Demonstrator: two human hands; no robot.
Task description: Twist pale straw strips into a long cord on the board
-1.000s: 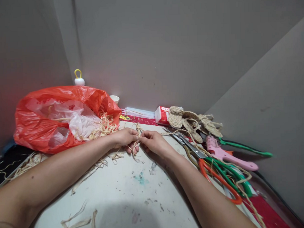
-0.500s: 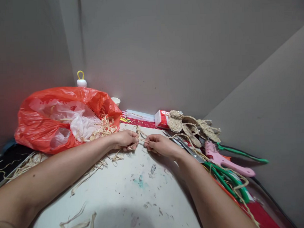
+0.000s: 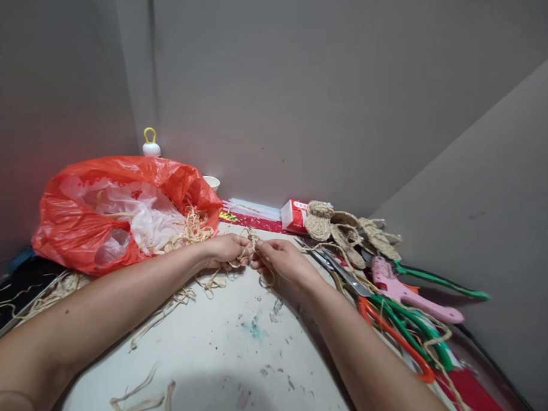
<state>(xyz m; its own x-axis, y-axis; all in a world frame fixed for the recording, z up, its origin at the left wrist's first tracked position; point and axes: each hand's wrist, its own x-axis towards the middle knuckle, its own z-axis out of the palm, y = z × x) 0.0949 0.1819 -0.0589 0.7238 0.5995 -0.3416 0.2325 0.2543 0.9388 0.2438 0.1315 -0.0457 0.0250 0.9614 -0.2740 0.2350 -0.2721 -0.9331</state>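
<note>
Close together over the far part of the white board (image 3: 215, 333), both my hands pinch a small braid of pale straw strands (image 3: 253, 236). My left hand (image 3: 228, 252) is closed on it from the left, with loose ends hanging below the fingers. From the right, my right hand (image 3: 280, 259) is closed on the strands, thumb and fingertips almost touching the left hand. A loop of straw (image 3: 268, 279) hangs beneath the right hand. The fingers partly hide the braid. More loose straw strips (image 3: 141, 405) lie on the board near me.
At left sits a red plastic bag (image 3: 91, 248) with straw strands (image 3: 196, 223) inside. On the right lie scissors with orange and green handles (image 3: 386, 324), a pink glue gun (image 3: 400, 291) and woven straw pieces (image 3: 319, 219). A red and white box (image 3: 295, 215) stands behind.
My right hand has moved slightly left and up, closer to the left hand. A straw loop now hangs below it. The orange scissor handle shows more. The view has shifted slightly.
</note>
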